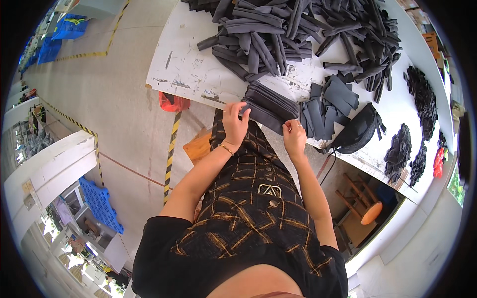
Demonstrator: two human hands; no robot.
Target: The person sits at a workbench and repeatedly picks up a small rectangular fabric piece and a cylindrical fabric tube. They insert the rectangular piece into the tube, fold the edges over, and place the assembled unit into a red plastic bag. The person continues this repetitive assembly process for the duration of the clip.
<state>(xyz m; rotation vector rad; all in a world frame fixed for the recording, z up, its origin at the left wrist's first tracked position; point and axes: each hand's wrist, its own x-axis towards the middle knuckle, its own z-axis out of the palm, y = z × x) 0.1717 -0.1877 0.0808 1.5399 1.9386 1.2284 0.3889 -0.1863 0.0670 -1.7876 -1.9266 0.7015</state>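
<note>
Fingers of my left hand [234, 121] are curled closed over the near-left corner of a stack of flat dark grey fabric pieces [271, 107], pinching its edge; a thin bracelet [226, 148] sits on that wrist. My right hand [294, 136] is likewise closed, with thumb and fingertips gripping the near-right edge of the same stack. The stack lies at the front edge of a white worktable [194, 74], directly ahead of my torso, slightly overhanging the table edge between both hands. Just beside the stack on the right, I see a looser group of flat grey rectangular pieces [328, 104], some overlapping. Further right lies a black pouch-like bag [357, 130] with a cord hanging over the table edge. Beyond the stack, a large heap of rolled dark grey strips [298, 35] covers the far part of the table. Small piles of black cut pieces [400, 149] sit along the table's right side. Below the table I see a round wooden stool [370, 212]; on the floor to the left, yellow-black striped tape [171, 154] and a blue plastic pallet [102, 203].
</note>
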